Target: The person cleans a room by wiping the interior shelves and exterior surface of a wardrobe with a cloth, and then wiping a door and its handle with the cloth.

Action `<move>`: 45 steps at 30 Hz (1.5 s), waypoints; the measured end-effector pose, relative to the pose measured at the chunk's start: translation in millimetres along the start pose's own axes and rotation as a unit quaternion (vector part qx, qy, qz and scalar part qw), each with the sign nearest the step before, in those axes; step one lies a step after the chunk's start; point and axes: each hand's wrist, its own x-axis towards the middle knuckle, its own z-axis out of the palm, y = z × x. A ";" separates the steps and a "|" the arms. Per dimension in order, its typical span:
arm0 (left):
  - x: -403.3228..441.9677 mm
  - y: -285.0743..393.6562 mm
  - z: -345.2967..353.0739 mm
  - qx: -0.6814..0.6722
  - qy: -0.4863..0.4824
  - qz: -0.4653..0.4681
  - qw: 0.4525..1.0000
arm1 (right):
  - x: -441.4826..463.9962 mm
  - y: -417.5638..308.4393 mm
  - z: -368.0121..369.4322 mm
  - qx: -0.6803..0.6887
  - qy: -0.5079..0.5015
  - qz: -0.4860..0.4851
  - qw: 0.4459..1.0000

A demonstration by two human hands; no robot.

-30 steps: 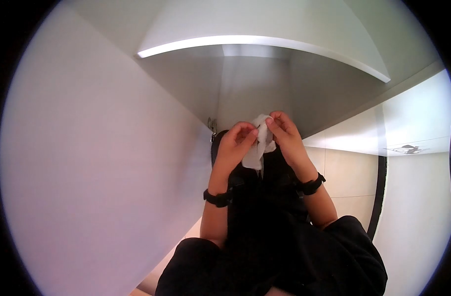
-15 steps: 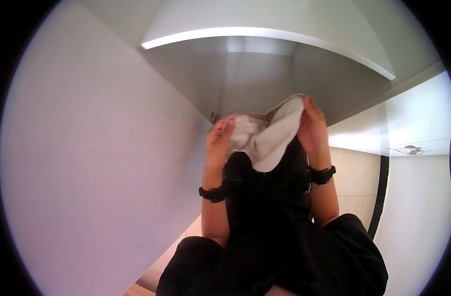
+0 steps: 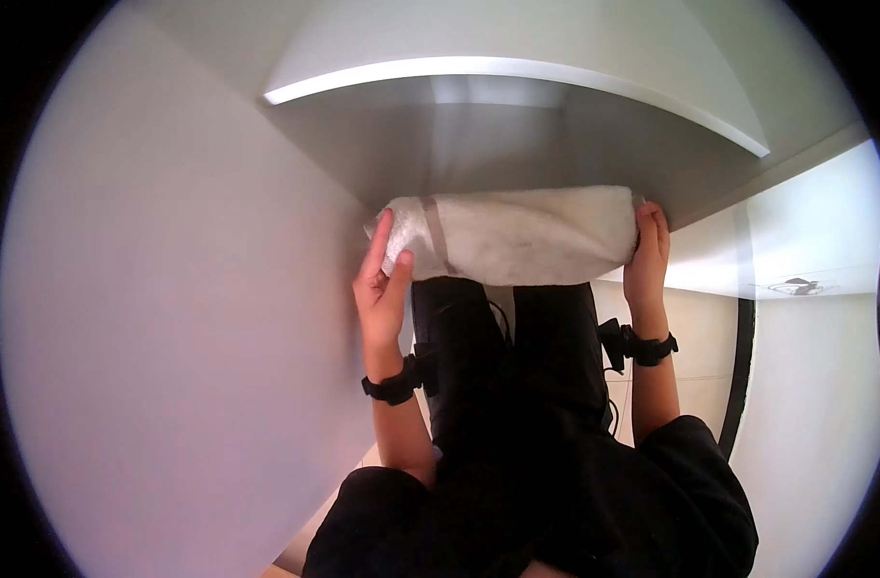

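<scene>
A white towel with a grey-brown stripe near its left end is stretched sideways between my hands, in front of a cabinet recess. My left hand grips the towel's left end, thumb and fingers on its near side. At the right end my right hand has its fingers closed on the towel's edge. The towel hangs above my knees, folded or doubled over, its far side hidden.
A white shelf edge runs across above the towel. A tall pale panel stands close on the left. To the right is a white surface with a dark mark, and tiled floor shows below it.
The towel was bunched and sagging between my hands; now it is spread out wide and level. My left hand has moved left and down, my right hand right and slightly down.
</scene>
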 end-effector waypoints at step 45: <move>-15.0 21.9 36.2 -0.026 -0.187 -0.047 0.981 | -82.5 -70.8 59.2 -0.342 -0.344 -0.164 0.859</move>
